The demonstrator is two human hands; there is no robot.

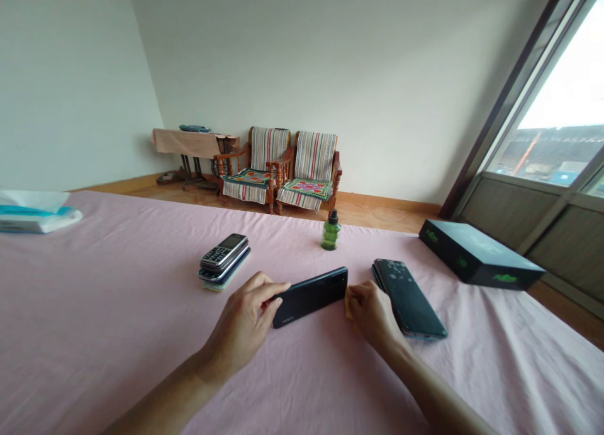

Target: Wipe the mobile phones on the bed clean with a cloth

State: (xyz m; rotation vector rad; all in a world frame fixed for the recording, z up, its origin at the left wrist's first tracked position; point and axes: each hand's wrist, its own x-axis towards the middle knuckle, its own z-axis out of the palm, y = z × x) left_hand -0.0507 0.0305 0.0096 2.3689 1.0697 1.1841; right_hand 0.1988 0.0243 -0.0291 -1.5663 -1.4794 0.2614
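A dark smartphone (311, 298) stands tilted on its long side above the pink cloth (302, 378), its back with the camera turned toward me. My left hand (245, 315) pinches its left end between thumb and fingers. My right hand (372, 312) is closed on a yellow cloth (348, 303), mostly hidden by the fingers, right at the phone's right end. Just right of that hand lies a stack of phones, its top one a black smartphone (410, 296) with pale spots at one end. Left of centre sits another stack, topped by a keypad phone (224, 251).
Behind the phone stands a green spray bottle (331, 232) with a black top. A black box (476, 252) with green marks lies at the right. A tissue pack (40, 214) is at the far left. Beyond the cloth's far edge are two wooden armchairs (306, 170).
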